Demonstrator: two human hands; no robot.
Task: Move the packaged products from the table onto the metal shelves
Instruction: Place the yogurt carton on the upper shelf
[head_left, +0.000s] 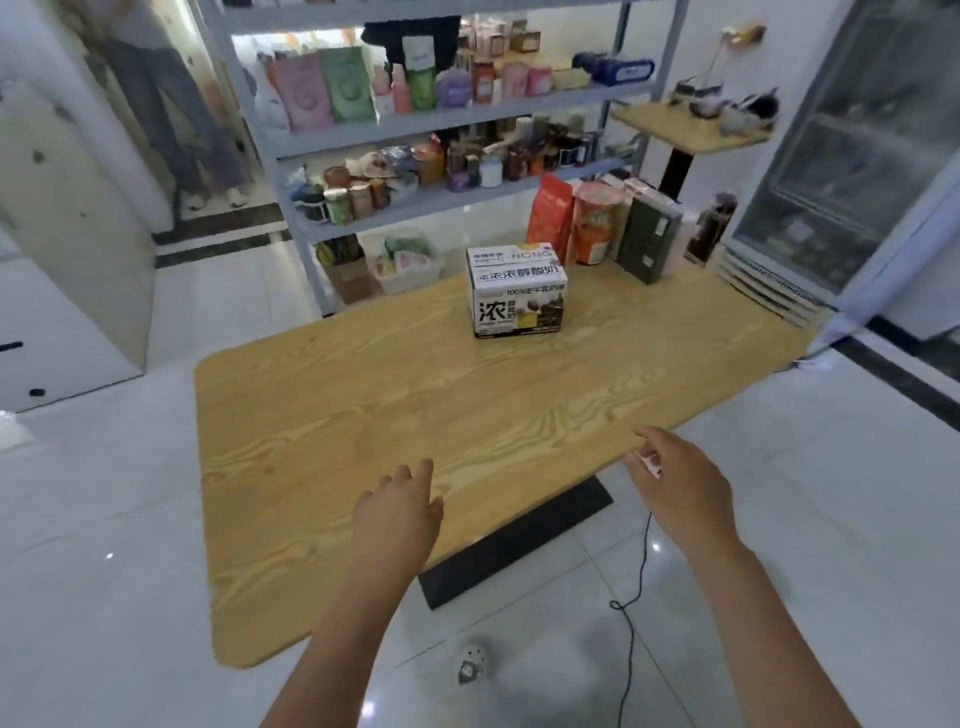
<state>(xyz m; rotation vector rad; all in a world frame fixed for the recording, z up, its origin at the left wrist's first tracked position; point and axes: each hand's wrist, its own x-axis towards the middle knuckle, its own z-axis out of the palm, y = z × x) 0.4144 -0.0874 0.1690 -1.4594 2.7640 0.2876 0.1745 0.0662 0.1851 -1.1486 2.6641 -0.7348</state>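
Upper centre of frame: metal shelves (441, 117), stocked with bottles, jars and pouches. Centre: wood worktop (337, 415), with a white box (517, 291) standing alone toward its far side. Upper right of the worktop: red pouch (549, 221), tub (595, 223) and dark box (649, 236), upright in a row. Lower centre: left hand (397, 512), palm down over the near edge, fingers relaxed, holding nothing. Lower right: right hand (675, 478), fingers loosely curled, a small white item (648, 461) at them; whether it is gripped cannot be told.
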